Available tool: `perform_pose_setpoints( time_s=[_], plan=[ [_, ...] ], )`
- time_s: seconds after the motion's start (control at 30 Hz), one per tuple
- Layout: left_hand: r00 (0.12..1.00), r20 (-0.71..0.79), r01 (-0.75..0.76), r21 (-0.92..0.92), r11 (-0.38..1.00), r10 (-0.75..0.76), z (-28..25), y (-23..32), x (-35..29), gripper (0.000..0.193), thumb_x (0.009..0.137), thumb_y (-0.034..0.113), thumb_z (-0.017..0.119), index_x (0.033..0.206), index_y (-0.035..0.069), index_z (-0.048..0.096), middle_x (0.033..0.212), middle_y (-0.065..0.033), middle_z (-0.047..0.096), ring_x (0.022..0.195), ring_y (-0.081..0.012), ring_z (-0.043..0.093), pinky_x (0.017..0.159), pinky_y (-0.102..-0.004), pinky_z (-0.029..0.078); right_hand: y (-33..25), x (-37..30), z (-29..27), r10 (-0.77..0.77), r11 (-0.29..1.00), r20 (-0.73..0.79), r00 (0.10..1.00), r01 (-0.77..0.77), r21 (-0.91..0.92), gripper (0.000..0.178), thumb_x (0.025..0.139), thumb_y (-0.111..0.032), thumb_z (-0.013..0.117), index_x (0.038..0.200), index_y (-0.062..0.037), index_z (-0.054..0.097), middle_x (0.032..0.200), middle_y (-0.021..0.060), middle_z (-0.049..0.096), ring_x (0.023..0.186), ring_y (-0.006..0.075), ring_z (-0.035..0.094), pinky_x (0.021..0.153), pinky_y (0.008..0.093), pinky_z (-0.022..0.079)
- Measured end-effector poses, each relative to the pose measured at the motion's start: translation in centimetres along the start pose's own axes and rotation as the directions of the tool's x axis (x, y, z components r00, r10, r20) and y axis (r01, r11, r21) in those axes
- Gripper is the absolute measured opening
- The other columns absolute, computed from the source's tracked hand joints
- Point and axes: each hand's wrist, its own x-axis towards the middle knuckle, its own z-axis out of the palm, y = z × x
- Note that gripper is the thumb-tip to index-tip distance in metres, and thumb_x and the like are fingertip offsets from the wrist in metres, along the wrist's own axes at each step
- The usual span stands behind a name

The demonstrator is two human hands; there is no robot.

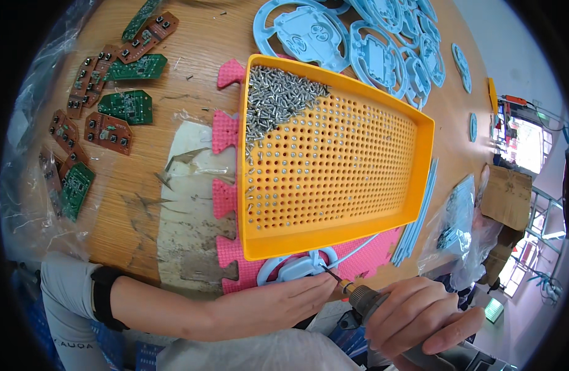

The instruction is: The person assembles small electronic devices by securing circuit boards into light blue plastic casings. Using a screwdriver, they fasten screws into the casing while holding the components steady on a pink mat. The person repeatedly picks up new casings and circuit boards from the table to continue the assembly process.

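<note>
Your right hand [414, 315], in the head view, is closed around a screwdriver [365, 300] at the lower right, fingers wrapped over its body and the thumb nearer the lower edge. Its thin dark bit points up and left to a light-blue ring-shaped housing [290, 267]; whether the tip touches it is hard to tell. Your left hand [300, 300] lies along the near side of that housing, fingers stretched out together and pointing right, toward the bit. You cover part of the piece with it, so whether those fingers grip or only steady it cannot be told. A light-blue cord [358, 248] runs from the housing up to the right.

The housing sits on a pink foam mat [225, 198], just beyond your left hand and beside the near edge of a yellow tray [321, 240]. Rows of small holes fill the tray's floor; loose silver screws [278, 96] are heaped in its far left corner, and some holes hold screws too.

On the wooden tabletop [133, 210] to your left lie green circuit boards [127, 106] and brown circuit boards [109, 132], some overlapping. More light-blue shells [312, 38] crowd together beyond the tray. To its right are thin blue rods [416, 216], a clear plastic bag [452, 226] and, farther right, a cardboard box [507, 195].
</note>
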Motion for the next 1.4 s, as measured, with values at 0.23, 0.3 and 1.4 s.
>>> perform_pose_setpoints(
  time_s=[0.23,0.3,1.4],
  plan=[
    [0.999,0.003,0.042,-0.047,0.998,-0.042,0.1,0.2,0.0,0.050,0.091,0.026,0.042,0.132,-0.001,0.049,0.138,-0.0129,0.048,0.133,-0.0276,0.039,0.117,-0.0416,0.021,1.2,1.1,1.6,-0.055,0.998,0.019,0.998,0.055,0.011,0.051,0.089,-0.047,0.063,0.102,-0.0022,0.042,0.062,0.0094,0.056,0.048,0.0197,0.056,0.043,0.0307,0.048],
    [0.999,0.001,0.048,-0.037,0.998,-0.048,0.1,0.1,0.0,0.049,0.091,0.026,0.042,0.131,-0.001,0.050,0.137,-0.0123,0.049,0.132,-0.0272,0.040,0.117,-0.0413,0.021,1.2,1.3,1.4,-0.040,0.999,0.087,0.995,0.038,0.017,0.052,0.089,-0.048,0.063,0.101,-0.0014,0.042,0.062,0.0097,0.056,0.048,0.0217,0.056,0.043,0.0325,0.048],
    [0.998,-0.044,0.050,0.009,0.999,-0.050,0.0,-0.6,0.0,0.050,0.090,0.027,0.045,0.134,0.003,0.049,0.135,-0.0102,0.050,0.131,-0.0268,0.042,0.115,-0.0438,0.023,6.7,9.0,-1.9,-0.213,0.973,0.147,0.966,0.222,-0.054,0.055,0.086,-0.053,0.060,0.108,-0.0050,0.044,0.061,0.0044,0.055,0.048,0.0150,0.054,0.046,0.0258,0.047]
  ],
)
